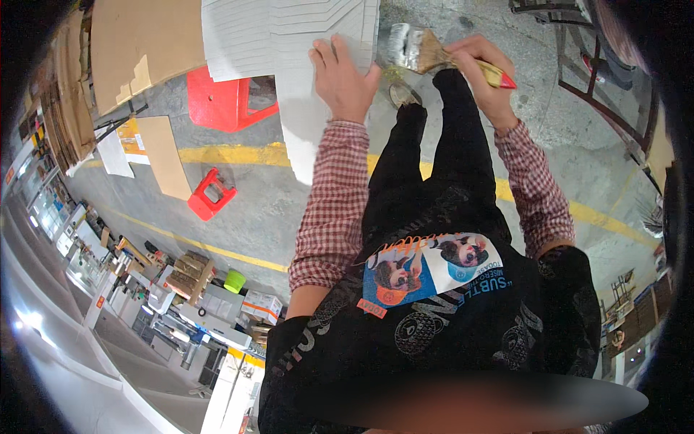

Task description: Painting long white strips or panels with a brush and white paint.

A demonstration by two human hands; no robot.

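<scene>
My right hand [486,69] is closed around the handle of a flat paintbrush [426,52], whose wide white-coated bristles point left. The brush is held in the air over the floor, just right of a stack of sheets. My left hand [343,83] lies with fingers spread on the overlapping grey-white sheets [289,43], near their right edge. The sheets fan out in steps, and their near end hangs toward me. Below the brush, beside my feet, is a small round object [403,94], partly hidden by my leg.
Red plastic stools [217,101] stand left of the sheets, with a smaller red stool [211,194] closer. Large brown cardboard [144,43] lies at far left. A metal frame [603,87] stands at right. Yellow lines [231,154] cross the concrete floor. Machines and a green bin [234,281] are at lower left.
</scene>
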